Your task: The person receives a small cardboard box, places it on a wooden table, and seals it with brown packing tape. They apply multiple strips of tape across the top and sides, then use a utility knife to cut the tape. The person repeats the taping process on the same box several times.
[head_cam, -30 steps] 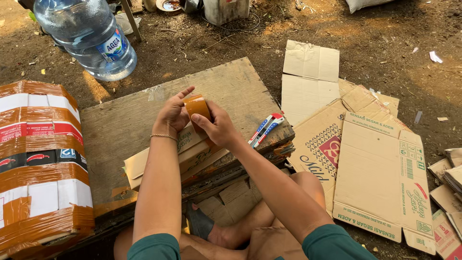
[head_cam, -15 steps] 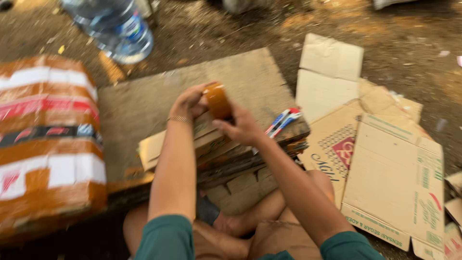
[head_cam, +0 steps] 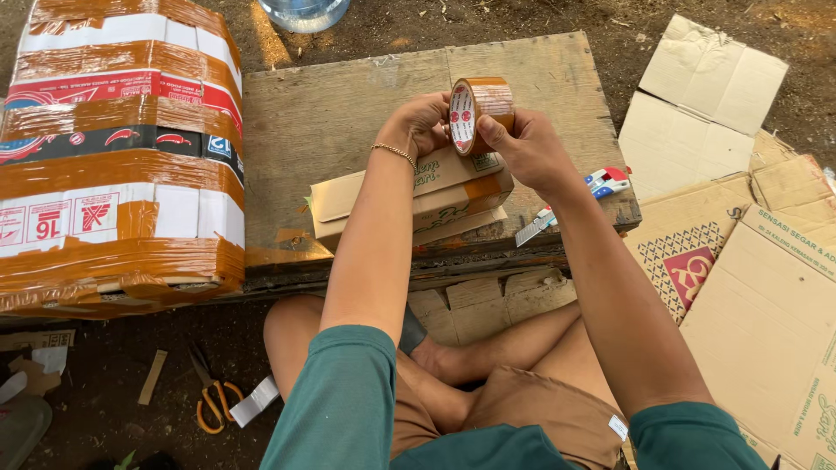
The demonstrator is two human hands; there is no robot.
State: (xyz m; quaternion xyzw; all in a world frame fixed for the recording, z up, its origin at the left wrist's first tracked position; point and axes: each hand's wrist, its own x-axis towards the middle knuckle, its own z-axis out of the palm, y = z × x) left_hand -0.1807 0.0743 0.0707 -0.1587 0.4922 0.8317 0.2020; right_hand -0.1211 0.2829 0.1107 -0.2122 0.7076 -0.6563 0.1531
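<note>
Tape roll in both hands | over wooden board | dirt ground

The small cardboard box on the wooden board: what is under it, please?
Under the small cardboard box lie a few flattened cardboard pieces, resting on the wooden board. How many pieces there are cannot be seen, because the box and the left forearm cover them.

Bare dirt ground lies all around, sunlit. A worn wooden board serves as a low worktable. Flattened cardboard covers the ground rightward.
</note>
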